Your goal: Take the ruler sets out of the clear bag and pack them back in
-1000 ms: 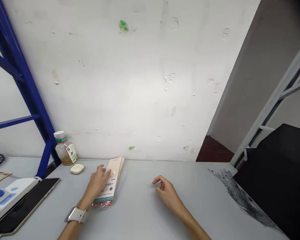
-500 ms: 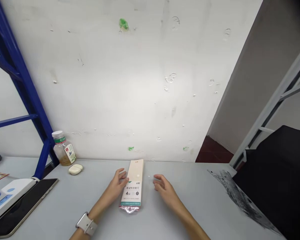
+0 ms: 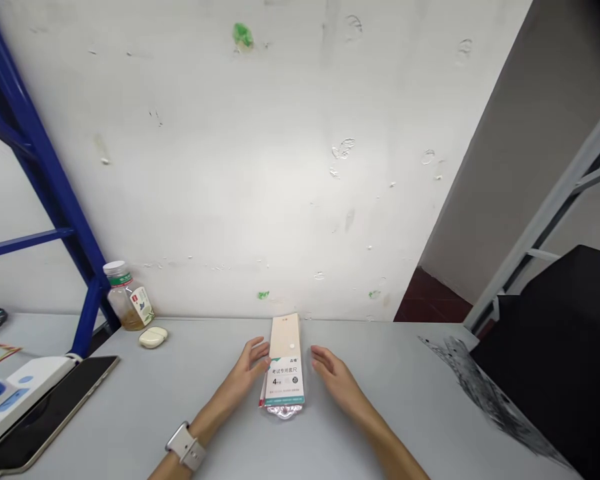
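Observation:
A flat ruler set package (image 3: 284,363) lies upright to my view on the grey desk, its cream top toward the wall and a white label with teal edging below. Clear plastic sticks out at its near end. My left hand (image 3: 250,367), with a white watch on the wrist, is at the package's left edge, fingers curved and apart, the tips at or touching that edge. On the other side my right hand (image 3: 333,373) rests with bent fingers, a small gap between it and the package. Neither hand grips anything.
At the left stand a lidded jar (image 3: 129,297) and a cream earbud case (image 3: 153,337). Nearer are a phone (image 3: 55,407) and a white power strip (image 3: 25,387). A blue frame (image 3: 45,167) rises there. A black object (image 3: 560,360) covers the desk's right side.
The ruler set package has shifted right and turned straighter. My left hand has moved right along with it, while my right hand has barely moved.

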{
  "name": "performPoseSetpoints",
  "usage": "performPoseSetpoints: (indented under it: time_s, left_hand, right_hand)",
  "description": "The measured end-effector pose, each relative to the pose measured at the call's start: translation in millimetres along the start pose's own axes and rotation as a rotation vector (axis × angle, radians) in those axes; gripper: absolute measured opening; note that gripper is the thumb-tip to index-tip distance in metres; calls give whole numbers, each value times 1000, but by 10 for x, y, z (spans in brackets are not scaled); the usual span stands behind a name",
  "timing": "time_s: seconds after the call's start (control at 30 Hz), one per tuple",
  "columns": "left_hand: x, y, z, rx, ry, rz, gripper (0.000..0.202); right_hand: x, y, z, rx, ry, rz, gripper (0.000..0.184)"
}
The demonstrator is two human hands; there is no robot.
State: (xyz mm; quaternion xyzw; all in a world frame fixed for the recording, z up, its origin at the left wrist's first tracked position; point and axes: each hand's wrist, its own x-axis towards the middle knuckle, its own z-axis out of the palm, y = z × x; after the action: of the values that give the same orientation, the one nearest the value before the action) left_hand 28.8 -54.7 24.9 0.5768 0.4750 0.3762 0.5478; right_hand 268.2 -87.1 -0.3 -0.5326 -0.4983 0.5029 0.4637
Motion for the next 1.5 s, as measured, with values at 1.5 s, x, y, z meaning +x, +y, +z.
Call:
performPoseSetpoints:
  time_s: [1.5]
  left_hand:
    - [-100, -71, 184, 494, 87, 86, 43]
  right_hand:
    - [620, -15, -169, 53, 86, 6, 53]
